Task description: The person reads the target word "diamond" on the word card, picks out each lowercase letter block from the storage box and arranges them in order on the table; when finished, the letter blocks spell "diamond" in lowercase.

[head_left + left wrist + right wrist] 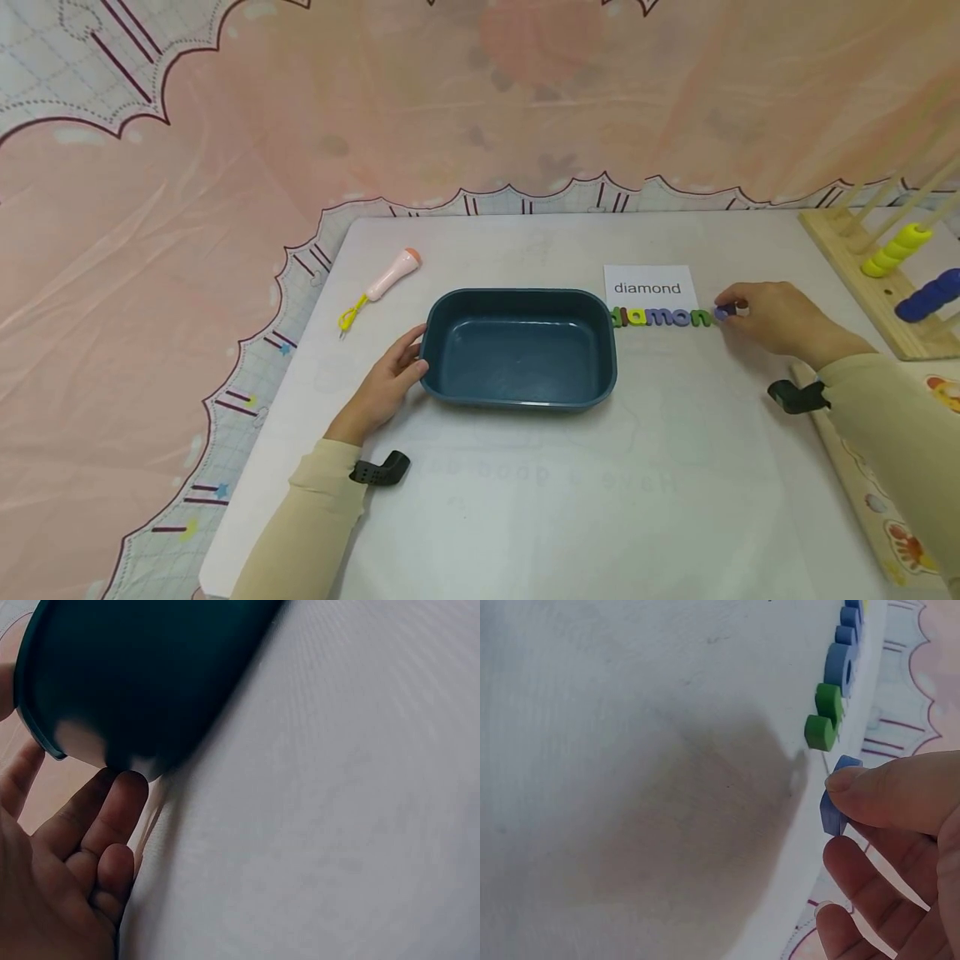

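A dark teal plastic tub covers part of the first green letter in the head view. My left hand holds the tub's left end, thumb at the rim and fingers against the outer wall, as the left wrist view also shows. My right hand pinches a blue-purple letter between thumb and finger; its shape is mostly hidden. Just left of it runs a row of coloured letters ending in a green n. Above the row lies a white card printed "diamond".
A pink-handled tool with a yellow looped end lies at the back left. On the right stands a wooden bead rack with yellow and blue beads. Below it, a wooden board with animal pictures sits partly under the right sleeve.
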Demonstrator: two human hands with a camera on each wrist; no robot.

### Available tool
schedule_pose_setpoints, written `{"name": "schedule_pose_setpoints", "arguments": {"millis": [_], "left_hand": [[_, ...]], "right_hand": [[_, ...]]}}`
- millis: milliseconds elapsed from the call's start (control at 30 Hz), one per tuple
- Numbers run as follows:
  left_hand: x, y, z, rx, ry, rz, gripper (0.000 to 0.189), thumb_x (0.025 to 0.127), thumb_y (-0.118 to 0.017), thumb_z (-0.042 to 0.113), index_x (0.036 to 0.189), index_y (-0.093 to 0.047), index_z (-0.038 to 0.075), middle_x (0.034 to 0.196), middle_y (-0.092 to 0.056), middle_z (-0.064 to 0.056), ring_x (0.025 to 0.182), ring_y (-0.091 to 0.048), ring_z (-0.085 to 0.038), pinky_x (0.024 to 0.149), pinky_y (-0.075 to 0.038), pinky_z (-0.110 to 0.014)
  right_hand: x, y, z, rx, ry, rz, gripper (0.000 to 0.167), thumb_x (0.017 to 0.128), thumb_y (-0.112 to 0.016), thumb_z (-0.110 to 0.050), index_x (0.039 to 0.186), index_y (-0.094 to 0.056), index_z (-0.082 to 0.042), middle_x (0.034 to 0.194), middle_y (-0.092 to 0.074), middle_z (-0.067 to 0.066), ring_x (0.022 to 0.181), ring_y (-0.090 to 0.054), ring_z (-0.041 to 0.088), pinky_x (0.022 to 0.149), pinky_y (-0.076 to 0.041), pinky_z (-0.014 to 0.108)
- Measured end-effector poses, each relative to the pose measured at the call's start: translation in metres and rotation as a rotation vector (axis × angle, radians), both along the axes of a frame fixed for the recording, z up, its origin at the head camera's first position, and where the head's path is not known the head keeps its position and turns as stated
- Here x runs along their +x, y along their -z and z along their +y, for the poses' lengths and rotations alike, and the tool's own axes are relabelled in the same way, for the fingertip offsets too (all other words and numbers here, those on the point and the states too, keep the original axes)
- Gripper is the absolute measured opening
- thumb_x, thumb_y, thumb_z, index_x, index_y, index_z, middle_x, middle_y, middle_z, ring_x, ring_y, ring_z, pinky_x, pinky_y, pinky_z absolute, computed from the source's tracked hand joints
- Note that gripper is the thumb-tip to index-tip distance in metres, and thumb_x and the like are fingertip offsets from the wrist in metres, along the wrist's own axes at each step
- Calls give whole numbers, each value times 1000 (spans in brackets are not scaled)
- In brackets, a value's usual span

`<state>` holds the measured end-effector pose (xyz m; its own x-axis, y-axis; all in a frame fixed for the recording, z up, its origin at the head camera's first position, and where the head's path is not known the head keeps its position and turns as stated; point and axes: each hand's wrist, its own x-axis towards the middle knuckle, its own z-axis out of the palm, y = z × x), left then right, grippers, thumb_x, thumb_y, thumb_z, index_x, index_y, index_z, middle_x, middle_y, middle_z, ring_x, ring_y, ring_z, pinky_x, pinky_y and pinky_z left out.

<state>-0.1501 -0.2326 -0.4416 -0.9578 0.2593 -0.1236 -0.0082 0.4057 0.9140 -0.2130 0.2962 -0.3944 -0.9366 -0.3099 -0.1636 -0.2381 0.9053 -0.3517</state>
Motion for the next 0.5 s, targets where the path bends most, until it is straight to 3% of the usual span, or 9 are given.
{"name": "schedule_pose_setpoints", "arguments": {"millis": [300,500], "left_hand": [[0,1,0,10,-1,-7,60,106,-51,22,159,-26,12,153,-36,-28,141,-37,-41,113,-28,-56],[0,1,0,10,-2,-9,60,105,-52,22,159,-26,13,153,-37,-27,140,-38,-40,113,-28,-56]], "right_hand": [[-3,8,-1,3,47,-63,32,95,-60,-10,123,-62,7,116,-60,34,106,-55,48,90,-44,65],[-3,9,0,-2,59,-90,36,95,-57,-10,129,-60,4,118,-59,36,104,-55,48,82,-46,60]]}}
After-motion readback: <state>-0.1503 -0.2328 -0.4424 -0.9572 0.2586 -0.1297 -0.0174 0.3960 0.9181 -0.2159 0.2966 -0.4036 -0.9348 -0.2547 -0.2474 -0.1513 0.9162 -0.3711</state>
